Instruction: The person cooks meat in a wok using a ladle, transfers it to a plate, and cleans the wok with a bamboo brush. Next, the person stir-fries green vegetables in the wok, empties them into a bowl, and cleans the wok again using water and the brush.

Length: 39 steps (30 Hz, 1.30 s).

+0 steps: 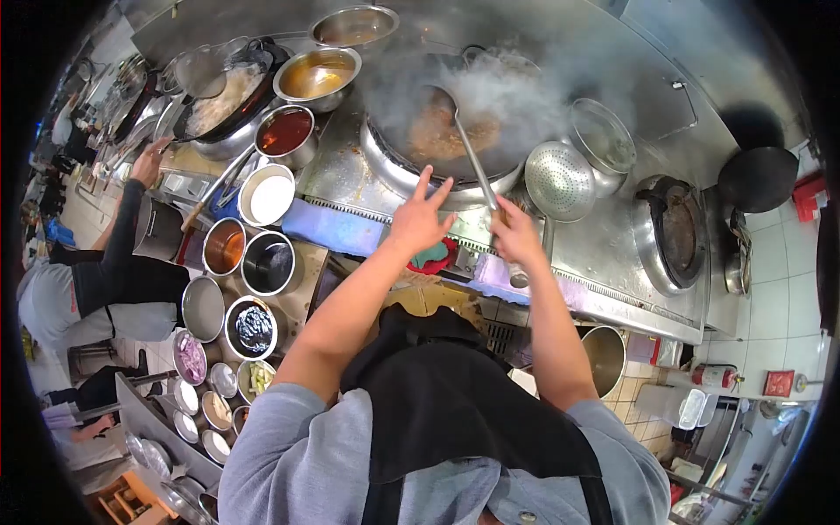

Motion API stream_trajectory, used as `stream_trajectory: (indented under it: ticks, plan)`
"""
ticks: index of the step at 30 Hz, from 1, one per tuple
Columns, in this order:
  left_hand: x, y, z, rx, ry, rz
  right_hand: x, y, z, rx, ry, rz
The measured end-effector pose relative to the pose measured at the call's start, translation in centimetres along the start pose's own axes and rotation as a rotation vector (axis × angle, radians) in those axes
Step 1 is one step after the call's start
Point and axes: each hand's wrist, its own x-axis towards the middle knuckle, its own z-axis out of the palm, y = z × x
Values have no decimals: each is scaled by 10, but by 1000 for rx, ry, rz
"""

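Observation:
My right hand [516, 232] is wrapped round the handle of a long metal ladle [471, 149], whose bowl end dips into the steaming wok [378, 150]. Brown food [442, 133] covers the wok's bottom, partly veiled by steam. My left hand [420, 219] hovers at the wok's near rim with its fingers spread and nothing in them. Whether it touches the rim, I cannot tell. Just right of the wok, a round perforated strainer [560, 181] rests with its handle toward me.
To the left stand pots of red sauce [285, 131], white contents [267, 194] and dark liquid [269, 262], with a bowl of yellow liquid [317, 74] behind. A co-worker [114, 271] reaches toward another wok [229, 101]. An unused-looking burner [672, 232] sits at right.

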Motion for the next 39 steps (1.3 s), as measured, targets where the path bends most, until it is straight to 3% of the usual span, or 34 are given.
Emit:
stream_trajectory:
  ticks: [2,4,6,8,9,11,14,16,18,20,21,22,23,24,26,27,29,30,32,33,36,39]
  plan:
    - [-24,-9,6,-56,117,124,-24,-21,-42,187,-215,183]
    - [-58,-11,-8,-433,-79,60,-10,-9,-52,46,-130,56]
    - [-86,-23,-9,-576,-346,-12,8,11,-30,-83,-28,-55]
    - [-116,-44,5,-540,-410,-109,31,28,23,-328,285,-370]
    - [-134,-68,30,-469,-436,-157,24,27,24,-329,282,-364]
    - [-166,-113,64,-345,-510,-257,7,11,24,422,-53,56]
    - [-222,-184,107,-75,-684,-360,-20,-1,-42,406,-179,182]
    - [-257,-206,104,1,-742,-477,-18,-12,-49,288,-108,122]
    - [-296,-244,119,146,-862,-439,-6,-7,-38,169,-28,69]
    - [-329,-276,140,230,-933,-318,17,10,5,-232,200,-203]
    - [-334,-286,141,316,-995,-200,14,9,2,-224,204,-204]
    - [-327,-276,127,328,-994,-199,7,5,-3,42,38,-29]
    - [-316,-254,109,220,-874,-407,4,3,-8,302,-133,142]
    - [-301,-233,96,103,-742,-609,7,8,-17,300,-134,132]
    - [-280,-224,98,-198,-526,-759,9,24,-36,-428,219,-656]
    - [-263,-211,89,-384,-455,-787,-1,11,-40,-433,207,-660]
    - [-224,-171,49,-638,-301,-733,-30,-32,-47,136,-18,-1]
    - [-205,-155,29,-703,-214,-657,-29,-28,-46,131,-35,-12]
    - [-181,-153,7,-996,7,-521,-17,-16,-36,871,-130,246]
    - [-171,-144,-19,-1145,83,-613,-14,-21,-20,350,-11,146]
    - [-143,-156,-80,-1731,385,-711,-23,-37,-3,375,-98,51]
    - [-133,-188,-115,-1919,491,-649,-61,-71,22,454,-304,74]
